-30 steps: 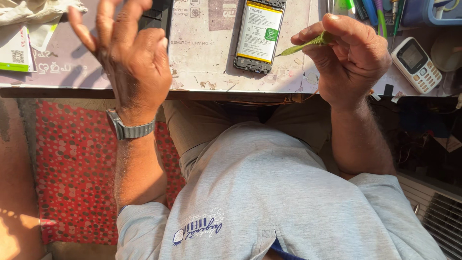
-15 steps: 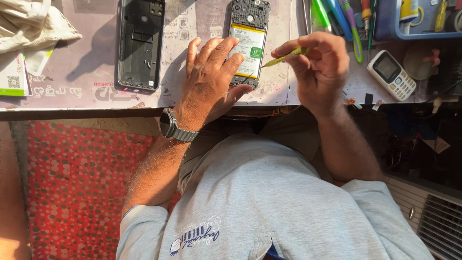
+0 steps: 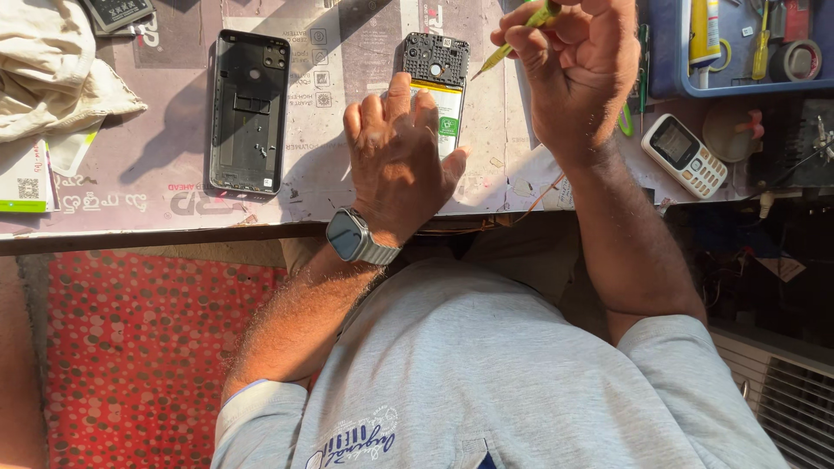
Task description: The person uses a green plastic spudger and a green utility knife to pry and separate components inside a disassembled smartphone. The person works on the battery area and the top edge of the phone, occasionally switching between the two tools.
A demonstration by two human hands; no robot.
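Observation:
My left hand [image 3: 401, 161], with a grey watch on its wrist, lies flat on an opened phone [image 3: 437, 78] on the work mat; the fingers cover the phone's lower half and its battery. The phone's black upper part shows above my fingertips. My right hand [image 3: 578, 69] is closed around a thin green and yellow tool [image 3: 519, 36], whose tip points down-left toward the phone's top right corner, a little apart from it.
A black phone back cover [image 3: 250, 111] lies left of the opened phone. A white cloth [image 3: 52, 74] sits at far left. A small white keypad phone [image 3: 684, 155] and a blue tray of tools [image 3: 738, 43] are at right. The bench edge [image 3: 174, 236] runs below.
My left hand came down from the air onto the opened phone and now presses it. My right hand with the tool rose toward the phone's top. The view has shifted down the bench.

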